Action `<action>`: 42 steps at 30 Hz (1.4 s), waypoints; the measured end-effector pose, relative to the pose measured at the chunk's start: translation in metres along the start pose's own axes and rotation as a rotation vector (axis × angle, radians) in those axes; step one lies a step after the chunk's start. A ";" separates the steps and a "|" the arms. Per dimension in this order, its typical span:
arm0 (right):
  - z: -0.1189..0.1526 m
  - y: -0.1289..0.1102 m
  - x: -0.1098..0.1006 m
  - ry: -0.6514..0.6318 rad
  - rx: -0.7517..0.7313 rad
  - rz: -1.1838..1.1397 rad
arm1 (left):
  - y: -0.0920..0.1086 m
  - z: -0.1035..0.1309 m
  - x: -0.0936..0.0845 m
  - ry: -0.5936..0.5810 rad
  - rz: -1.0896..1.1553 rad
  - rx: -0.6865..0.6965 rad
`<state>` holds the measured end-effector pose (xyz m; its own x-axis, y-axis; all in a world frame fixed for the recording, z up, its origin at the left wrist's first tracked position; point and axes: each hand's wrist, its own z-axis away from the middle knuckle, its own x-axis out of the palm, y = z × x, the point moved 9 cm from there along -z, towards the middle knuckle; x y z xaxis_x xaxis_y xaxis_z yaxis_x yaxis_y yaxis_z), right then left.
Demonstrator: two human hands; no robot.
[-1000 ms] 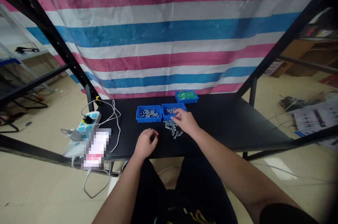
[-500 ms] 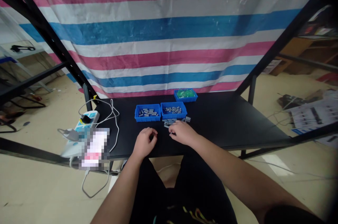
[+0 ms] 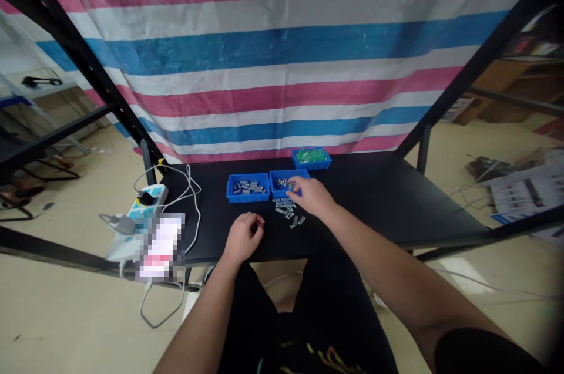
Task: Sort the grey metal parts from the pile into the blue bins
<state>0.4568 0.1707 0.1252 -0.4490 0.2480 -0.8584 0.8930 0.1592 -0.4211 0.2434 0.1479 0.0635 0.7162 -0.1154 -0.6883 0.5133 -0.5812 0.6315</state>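
My right hand (image 3: 312, 195) reaches over the near rim of the middle blue bin (image 3: 304, 174), which holds small silvery metal parts (image 3: 282, 182). Its thumb and forefinger look apart above those parts. Below the wrist side of that bin, a loose group of metal cylinders and smaller pieces (image 3: 284, 206) lies on the black table. My left hand (image 3: 243, 237) rests near the table's front edge, fingers curled toward the thumb; whatever they may hold is hidden. Ahead of it stands another blue bin (image 3: 248, 198) with larger metal cylinders (image 3: 250, 187).
A third blue bin (image 3: 312, 166) with green pieces stands at the back. On the left lie a white power strip (image 3: 152, 193), looped cables (image 3: 194, 186) and a blurred-out phone (image 3: 161, 248). A striped sheet (image 3: 282, 57) hangs behind the table (image 3: 374, 204) between black frame posts.
My right hand has moved from the metal pieces on the table up to the middle bin. More loose pieces now show on the table where it was. My left hand has hardly moved.
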 end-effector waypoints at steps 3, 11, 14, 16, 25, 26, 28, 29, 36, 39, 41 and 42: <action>0.008 -0.003 0.009 -0.183 -0.091 -0.019 | 0.000 0.000 0.001 -0.005 0.006 0.000; 0.050 -0.023 0.049 -0.484 -0.307 0.043 | -0.001 0.000 0.002 -0.015 0.011 -0.003; 0.052 -0.029 0.053 -0.482 -0.360 -0.001 | -0.002 0.000 0.002 -0.017 0.007 -0.002; 0.049 -0.034 0.051 -0.488 -0.407 -0.059 | -0.001 0.000 0.002 -0.019 0.011 0.001; -0.010 0.020 0.009 -0.096 -0.132 -0.136 | -0.002 -0.001 0.003 -0.018 -0.003 -0.006; -0.010 0.021 0.009 -0.080 -0.127 -0.114 | -0.002 -0.001 0.002 -0.017 -0.001 -0.006; -0.003 0.014 0.013 -0.101 -0.176 -0.073 | -0.001 -0.001 0.002 -0.017 0.004 -0.004; 0.003 0.007 0.017 -0.129 -0.210 -0.055 | -0.001 -0.001 0.002 -0.018 0.006 -0.001; 0.036 -0.027 0.047 -0.304 -0.252 0.106 | -0.002 0.000 0.004 -0.023 0.006 0.004; 0.037 -0.032 0.053 -0.307 -0.253 0.158 | -0.002 0.000 0.005 -0.028 0.005 0.001; 0.038 -0.036 0.058 -0.322 -0.290 0.159 | -0.002 0.000 0.004 -0.029 0.001 -0.001; 0.038 -0.037 0.060 -0.333 -0.314 0.155 | -0.002 0.000 0.004 -0.029 -0.001 -0.002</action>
<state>0.3981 0.1435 0.0785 -0.2311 -0.0199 -0.9727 0.8725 0.4381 -0.2162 0.2453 0.1481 0.0593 0.7017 -0.1380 -0.6989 0.5147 -0.5801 0.6313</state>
